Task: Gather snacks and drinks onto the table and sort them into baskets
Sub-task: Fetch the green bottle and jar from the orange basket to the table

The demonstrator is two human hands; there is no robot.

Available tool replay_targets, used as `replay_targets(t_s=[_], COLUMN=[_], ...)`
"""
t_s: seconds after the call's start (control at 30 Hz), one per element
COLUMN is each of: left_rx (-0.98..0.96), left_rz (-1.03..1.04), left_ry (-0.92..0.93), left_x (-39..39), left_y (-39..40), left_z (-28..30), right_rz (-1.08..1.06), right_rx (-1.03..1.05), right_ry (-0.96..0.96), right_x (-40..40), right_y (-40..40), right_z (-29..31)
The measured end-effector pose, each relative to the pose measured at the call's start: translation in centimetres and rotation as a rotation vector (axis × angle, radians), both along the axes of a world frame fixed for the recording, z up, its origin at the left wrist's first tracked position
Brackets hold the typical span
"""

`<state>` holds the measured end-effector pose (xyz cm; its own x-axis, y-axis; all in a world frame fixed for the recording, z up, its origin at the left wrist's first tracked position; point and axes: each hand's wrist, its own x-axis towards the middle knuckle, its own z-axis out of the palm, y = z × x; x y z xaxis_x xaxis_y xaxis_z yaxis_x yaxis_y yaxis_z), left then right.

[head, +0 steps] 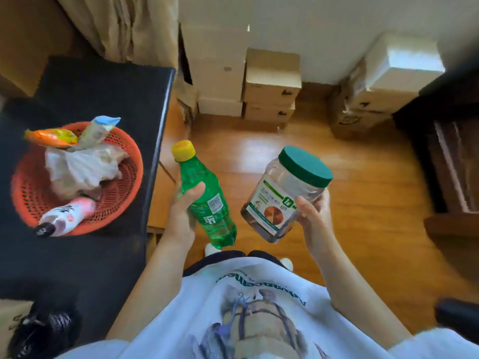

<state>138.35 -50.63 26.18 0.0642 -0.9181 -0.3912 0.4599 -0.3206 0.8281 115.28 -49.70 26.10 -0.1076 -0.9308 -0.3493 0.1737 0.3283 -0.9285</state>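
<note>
The green soda bottle (207, 200) has a yellow cap; the left hand (182, 208) grips it. The right hand (315, 216) grips a green-lidded clear jar (282, 195).

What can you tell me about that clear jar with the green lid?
The jar is see-through plastic, squarish with rounded corners, closed by a wide dark green screw lid. A white and green label with a round brownish picture wraps its front; dark contents sit near the bottom. It is held in the air above the wooden floor, tilted with its lid up and to the right. The right hand grips its side; nothing else touches it.
</note>
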Motion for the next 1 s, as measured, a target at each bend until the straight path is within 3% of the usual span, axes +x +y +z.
replay_targets(t_s=[0.2,0.6,1.0], left_rx=[-0.028,-0.152,-0.066], left_rz=[-0.329,-0.901,-1.367], left_ry=[-0.017,-0.008,-0.094], left_x=[-11.4,-42.6,-62.8], left_y=[0.7,9.0,16.5], left_z=[1.2,4.7,1.7], right_rz=[-0.305,-0.777,-1.297], right_rx=[-0.074,-0.222,-0.231], right_ry=[-0.009,0.059,-0.015], right_x=[-10.0,-33.1,-44.5], right_y=[8.0,25.6,38.1], right_z=[1.1,4.5,0.4])
